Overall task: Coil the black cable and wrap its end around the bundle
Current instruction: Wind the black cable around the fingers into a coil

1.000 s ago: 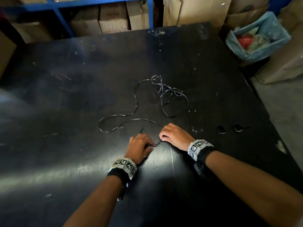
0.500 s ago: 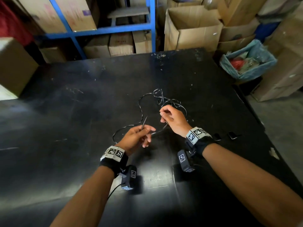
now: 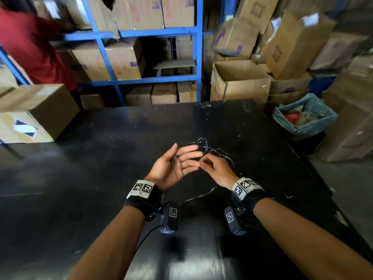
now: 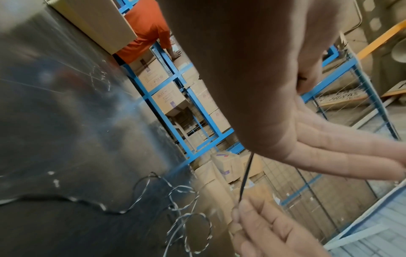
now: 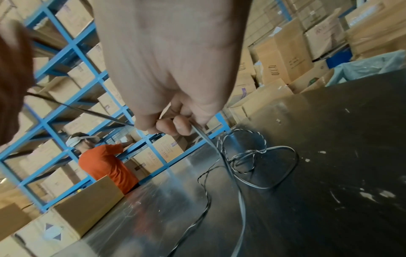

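The thin black cable (image 3: 214, 151) lies mostly in a loose tangle on the black table (image 3: 101, 168), just beyond my hands. My left hand (image 3: 177, 164) is raised palm up with its fingers straight. Its thumb holds the cable's end against the palm edge. From there a taut stretch of cable (image 4: 246, 173) runs to my right hand (image 3: 212, 168). That hand pinches the cable (image 5: 230, 167) between thumb and fingertips (image 5: 167, 125), close to the left fingertips. Another length trails down onto the table below my wrists (image 3: 201, 196).
A cardboard box (image 3: 36, 112) sits on the table's far left corner. Behind the table stand blue shelves (image 3: 195, 57) full of boxes, with a person in a red shirt (image 3: 30, 47) at them. A bin with a blue bag (image 3: 304, 118) is off the right edge.
Both hands rose from the table with the cable. The left hand turned palm up and straightened its fingers. The right hand moved up beside it. The view tilted upward.
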